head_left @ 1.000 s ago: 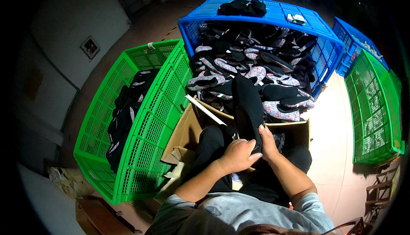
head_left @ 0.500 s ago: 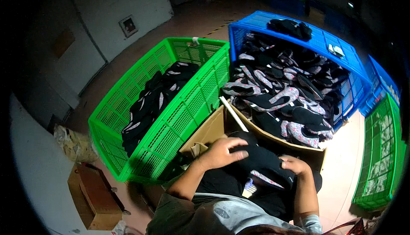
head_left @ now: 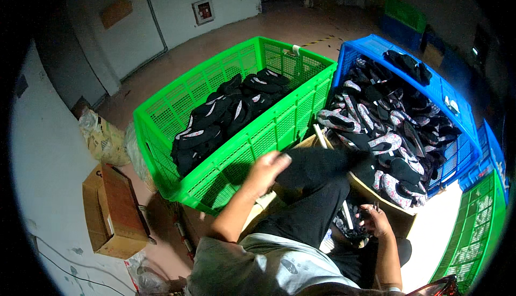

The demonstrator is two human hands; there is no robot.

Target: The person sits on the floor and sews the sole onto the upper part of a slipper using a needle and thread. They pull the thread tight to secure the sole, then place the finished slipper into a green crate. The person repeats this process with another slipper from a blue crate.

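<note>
My left hand is closed on the near-left end of a black slipper, which is smeared by motion. The slipper is held over my black-clad lap, beside the green crate. Lower and to the right, my right hand has curled fingers next to a dark patterned bundle. A small dark thing shows at its fingertips, too small to name. More black slippers with pale patterned linings lie heaped in the green crate.
At the right, a blue crate holds many slippers with floral linings. An open cardboard box with a white bar stands before me. Another green crate is at far right; a brown carton and a wrapped sack sit left.
The slipper has moved from my lap up and left toward the green crate in my left hand. My right hand has let go of it and lowered. The view has swung left.
</note>
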